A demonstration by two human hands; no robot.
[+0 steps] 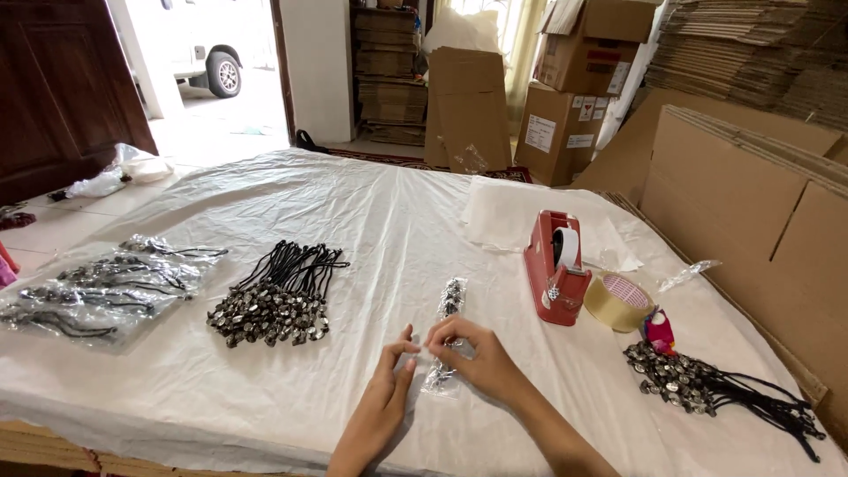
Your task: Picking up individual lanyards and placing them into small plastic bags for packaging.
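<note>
Both hands [442,367] pinching small clear bag [444,349] near front bench [353,203] edge; long axis pointing away, right fingers [446,340] nearer.

Both your arms come into view from the bottom edge, bare all the way down, with no sleeve on either forearm. Your left hand [386,386] is bare: no ring, no glove, no band at the wrist. Your right hand [477,358] is bare too, with a plain wrist, slim fingers and short, unpainted nails. No watch or bracelet on either side.
</note>
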